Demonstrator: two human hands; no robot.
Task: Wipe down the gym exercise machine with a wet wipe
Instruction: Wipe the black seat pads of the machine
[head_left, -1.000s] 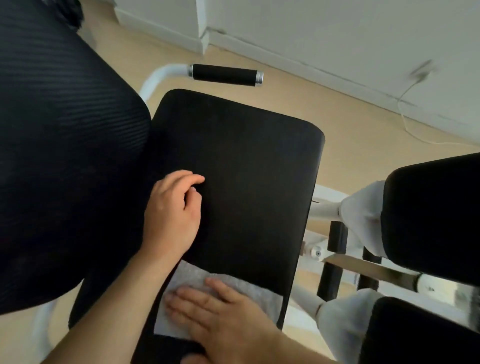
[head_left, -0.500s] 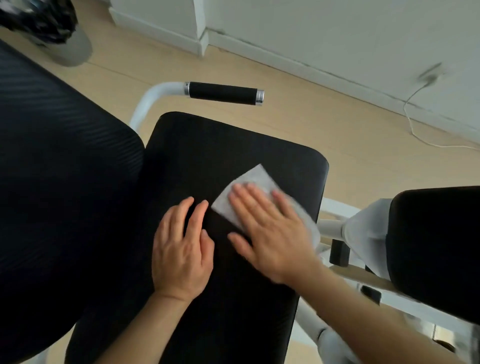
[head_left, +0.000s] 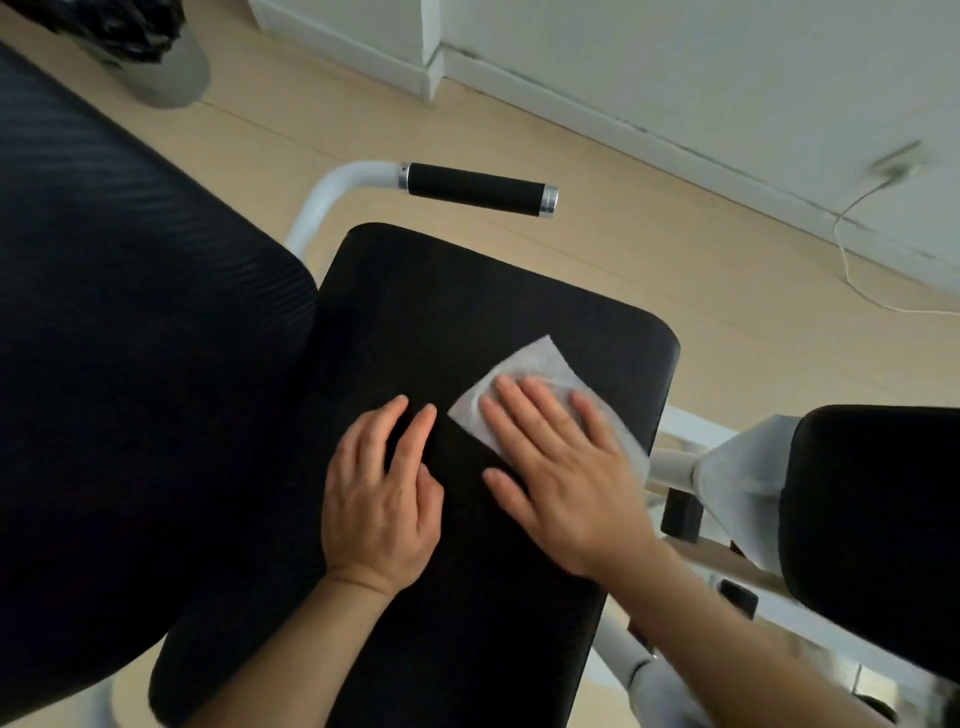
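**Wiping the seat pad, right palm flat on the wipe**

The right hand lies flat with its fingers straight and spread. It presses the wet wipe onto the black seat pad, close to the pad's right edge. The left hand rests just beside it with relaxed fingers, holding nothing.

The pad's long axis runs away from the person toward the handle grip. The far stretch lies ahead of the right fingertips, so the right hand is the nearer one.

A second ago the wipe sat at the pad's near end. Since half a second ago it has barely shifted.
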